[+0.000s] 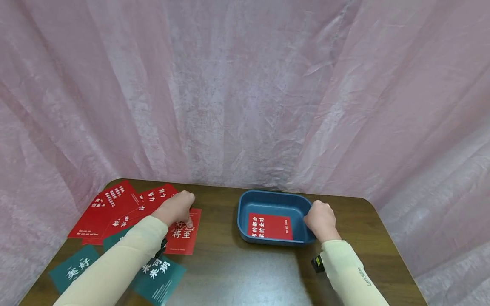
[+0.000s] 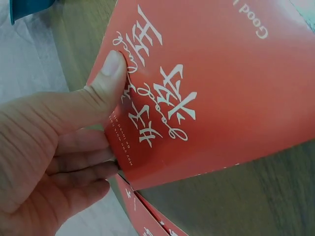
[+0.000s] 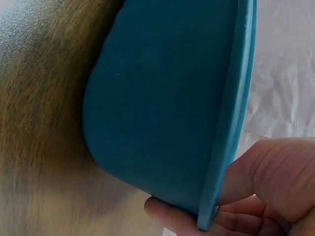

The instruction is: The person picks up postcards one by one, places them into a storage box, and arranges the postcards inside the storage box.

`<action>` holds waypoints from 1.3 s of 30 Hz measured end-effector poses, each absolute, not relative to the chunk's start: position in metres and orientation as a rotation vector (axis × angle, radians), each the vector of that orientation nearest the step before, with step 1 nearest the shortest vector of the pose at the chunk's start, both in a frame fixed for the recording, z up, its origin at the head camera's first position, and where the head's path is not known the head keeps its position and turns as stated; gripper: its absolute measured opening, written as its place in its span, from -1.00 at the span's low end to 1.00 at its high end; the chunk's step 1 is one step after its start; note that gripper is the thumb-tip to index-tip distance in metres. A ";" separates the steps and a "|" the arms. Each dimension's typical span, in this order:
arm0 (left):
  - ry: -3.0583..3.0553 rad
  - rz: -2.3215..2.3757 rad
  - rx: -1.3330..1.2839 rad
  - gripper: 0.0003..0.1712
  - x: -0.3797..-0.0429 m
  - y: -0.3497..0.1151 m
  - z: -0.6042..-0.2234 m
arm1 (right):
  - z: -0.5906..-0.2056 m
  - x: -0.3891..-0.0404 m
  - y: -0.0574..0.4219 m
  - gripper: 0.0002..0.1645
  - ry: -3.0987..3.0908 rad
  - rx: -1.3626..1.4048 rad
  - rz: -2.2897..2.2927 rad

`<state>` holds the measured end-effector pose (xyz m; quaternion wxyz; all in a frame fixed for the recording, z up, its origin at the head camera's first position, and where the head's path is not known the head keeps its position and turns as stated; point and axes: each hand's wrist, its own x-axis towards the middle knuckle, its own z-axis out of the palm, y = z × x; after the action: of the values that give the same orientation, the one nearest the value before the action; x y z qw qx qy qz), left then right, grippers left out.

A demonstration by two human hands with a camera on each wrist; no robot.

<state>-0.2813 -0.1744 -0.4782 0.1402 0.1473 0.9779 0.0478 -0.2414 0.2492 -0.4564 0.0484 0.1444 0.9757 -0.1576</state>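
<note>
My left hand [image 1: 177, 209] pinches the edge of a red card [image 2: 216, 98] with white lettering, thumb on top and fingers beneath. In the head view this red card [image 1: 184, 244] is at the right of a spread of cards. My right hand [image 1: 321, 221] grips the right rim of a blue rectangular tub [image 1: 249, 196], its thumb hidden from the head view. The right wrist view shows the outer wall of the tub [image 3: 157, 98] with fingers [image 3: 172, 216] under its rim. Inside the tub lies another red card [image 1: 273, 226].
Several red cards [image 1: 89, 219] overlap at the table's left. Nearer me lie green cards [image 1: 166, 282], one green card [image 1: 74, 267] at the far left, partly under my left sleeve. A pink curtain [image 1: 245, 93] hangs behind the wooden table [image 1: 245, 272].
</note>
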 end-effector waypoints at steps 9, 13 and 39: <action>2.811 0.208 0.382 -0.08 -0.281 -0.172 -0.479 | -0.456 -0.241 0.249 -0.64 2.970 0.437 -0.483; 2.792 0.228 0.382 0.11 -0.280 -0.172 -0.479 | -0.457 -0.241 0.249 -0.64 2.972 0.438 -0.490; 2.818 0.139 0.420 -0.16 -0.274 -0.174 -0.476 | -0.457 -0.242 0.250 -0.67 2.993 0.422 -0.476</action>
<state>-0.2743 -0.1744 -0.4763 0.1438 0.1458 0.9776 0.0483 -0.2419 0.2497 -0.4572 0.0406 0.1378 0.9774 -0.1554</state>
